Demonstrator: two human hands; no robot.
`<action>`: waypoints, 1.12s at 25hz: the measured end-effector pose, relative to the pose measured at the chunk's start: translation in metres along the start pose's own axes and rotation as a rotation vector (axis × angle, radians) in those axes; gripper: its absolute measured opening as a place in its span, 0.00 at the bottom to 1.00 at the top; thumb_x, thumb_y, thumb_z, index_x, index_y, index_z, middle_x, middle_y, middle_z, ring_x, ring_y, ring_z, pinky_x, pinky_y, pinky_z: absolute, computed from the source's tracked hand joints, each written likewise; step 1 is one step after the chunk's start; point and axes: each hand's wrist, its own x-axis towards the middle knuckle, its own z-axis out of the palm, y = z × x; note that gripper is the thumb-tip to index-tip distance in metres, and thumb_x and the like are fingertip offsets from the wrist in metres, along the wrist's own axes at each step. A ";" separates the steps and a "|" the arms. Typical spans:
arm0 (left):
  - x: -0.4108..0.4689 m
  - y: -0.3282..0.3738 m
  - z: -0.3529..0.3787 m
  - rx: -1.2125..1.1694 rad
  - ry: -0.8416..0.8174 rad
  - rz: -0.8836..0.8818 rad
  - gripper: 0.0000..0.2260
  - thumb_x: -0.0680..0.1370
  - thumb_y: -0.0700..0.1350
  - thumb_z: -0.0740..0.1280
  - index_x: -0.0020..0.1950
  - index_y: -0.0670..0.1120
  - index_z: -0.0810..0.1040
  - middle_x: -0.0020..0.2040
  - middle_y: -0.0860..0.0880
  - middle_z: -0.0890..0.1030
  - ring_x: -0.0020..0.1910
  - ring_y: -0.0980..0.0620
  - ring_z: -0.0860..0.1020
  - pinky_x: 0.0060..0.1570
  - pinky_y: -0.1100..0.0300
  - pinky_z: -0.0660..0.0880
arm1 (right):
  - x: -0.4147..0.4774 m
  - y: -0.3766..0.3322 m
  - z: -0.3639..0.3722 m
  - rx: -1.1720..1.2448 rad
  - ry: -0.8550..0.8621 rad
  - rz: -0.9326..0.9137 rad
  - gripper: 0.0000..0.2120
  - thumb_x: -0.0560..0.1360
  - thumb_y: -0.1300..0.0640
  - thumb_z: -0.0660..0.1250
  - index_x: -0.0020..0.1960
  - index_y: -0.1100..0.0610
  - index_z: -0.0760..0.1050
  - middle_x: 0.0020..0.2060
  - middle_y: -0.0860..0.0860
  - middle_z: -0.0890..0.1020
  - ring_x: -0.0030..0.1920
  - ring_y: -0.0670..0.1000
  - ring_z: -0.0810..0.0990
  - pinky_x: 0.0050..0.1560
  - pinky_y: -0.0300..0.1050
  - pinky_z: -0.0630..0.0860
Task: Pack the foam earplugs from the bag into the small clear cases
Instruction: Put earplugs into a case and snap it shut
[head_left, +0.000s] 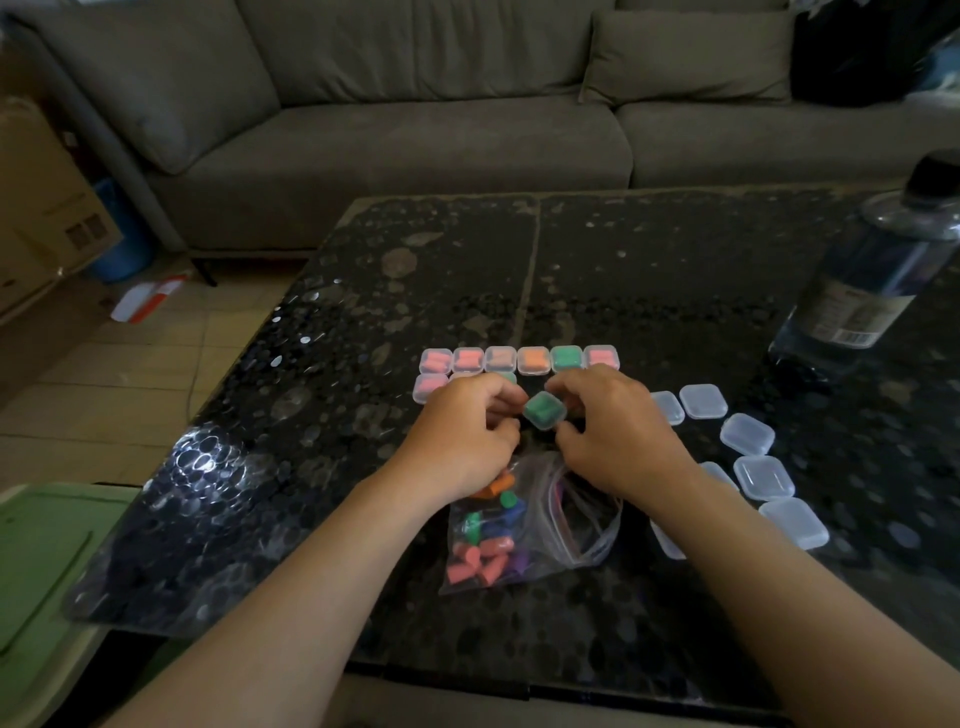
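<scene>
Pinching green-filled case (544, 410) between fingers (511, 399) of both hands.

Views: one. Head-worn wide-angle camera, looking forward and down from above the near edge of a dark table (675, 270), close range; sofa (415, 145) fills the far background

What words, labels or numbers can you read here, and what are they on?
No text is legible.
Bottle label: print and barcode, too blurred to read.
Cardboard box: dark printed marks, too blurred.
Red-and-white packet on floor: nothing readable.
Green-filled case, zip bag: no print seen.
</scene>
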 end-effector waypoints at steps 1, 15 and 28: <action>0.000 0.000 0.000 -0.001 -0.006 0.000 0.13 0.80 0.36 0.67 0.60 0.51 0.80 0.55 0.58 0.81 0.59 0.60 0.80 0.63 0.60 0.76 | 0.000 0.000 0.000 -0.014 -0.014 -0.004 0.17 0.75 0.57 0.69 0.64 0.50 0.77 0.56 0.49 0.79 0.54 0.48 0.78 0.56 0.47 0.78; 0.000 -0.004 -0.011 0.347 0.170 0.171 0.15 0.78 0.37 0.65 0.63 0.47 0.82 0.61 0.51 0.82 0.60 0.53 0.79 0.61 0.59 0.75 | -0.004 -0.006 0.007 -0.192 0.080 -0.086 0.12 0.78 0.52 0.67 0.61 0.52 0.77 0.53 0.52 0.80 0.54 0.54 0.78 0.51 0.51 0.77; 0.004 -0.010 -0.007 0.449 0.072 0.204 0.19 0.78 0.39 0.64 0.68 0.48 0.80 0.68 0.52 0.79 0.69 0.54 0.75 0.70 0.58 0.69 | -0.003 -0.006 0.008 -0.242 0.014 -0.094 0.20 0.81 0.50 0.61 0.72 0.51 0.70 0.62 0.51 0.77 0.62 0.53 0.74 0.62 0.51 0.73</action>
